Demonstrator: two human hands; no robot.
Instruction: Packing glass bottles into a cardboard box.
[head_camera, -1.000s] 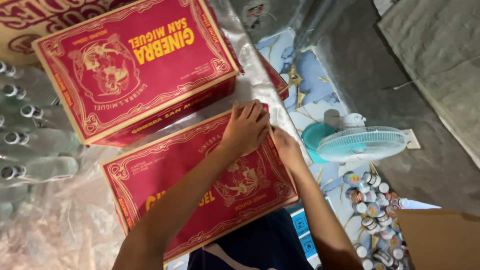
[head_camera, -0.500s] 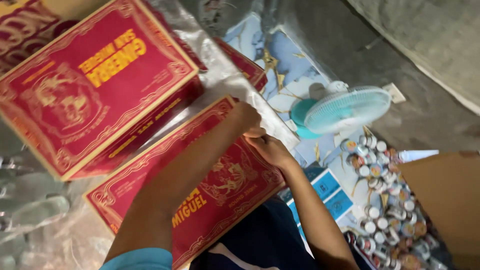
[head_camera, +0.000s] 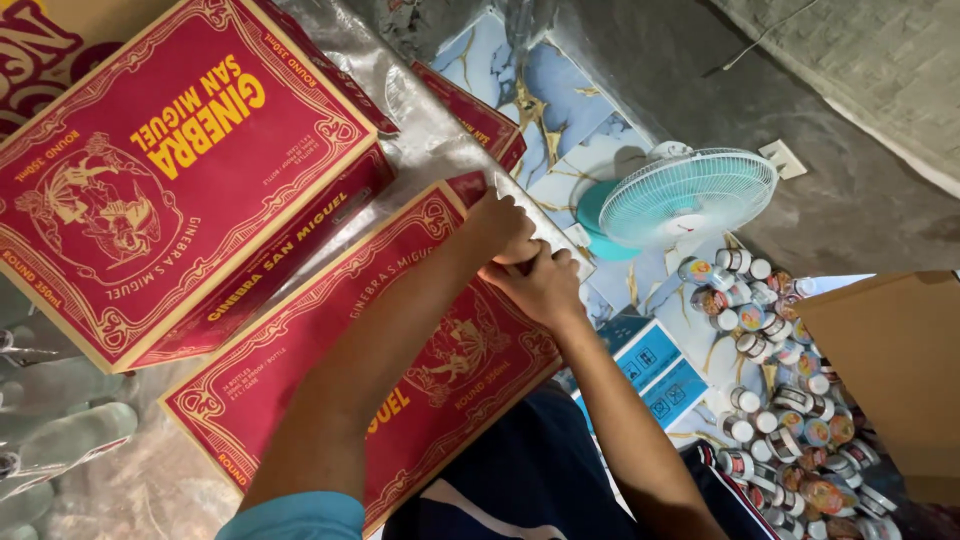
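Note:
A flat red cardboard box with gold print (head_camera: 300, 370) lies on a foil-covered surface in front of me. My left hand (head_camera: 500, 228) and my right hand (head_camera: 540, 285) meet at the box's far right corner, fingers curled over its edge and flap. A second, larger red box (head_camera: 170, 170) of the same kind rests behind it, partly on top. Whether the fingers pinch the flap or only press on it is hard to tell.
A small teal and white fan (head_camera: 680, 195) stands on the marbled floor at right. Several small capped jars (head_camera: 780, 400) lie in a pile beside a brown carton (head_camera: 900, 350). Clear glass bottles (head_camera: 50, 430) lie at the left edge. A blue and white packet (head_camera: 655, 370) lies near my knee.
My view has tilted and shifted. My right hand came up beside the left at the box's corner, where both now grip the edge.

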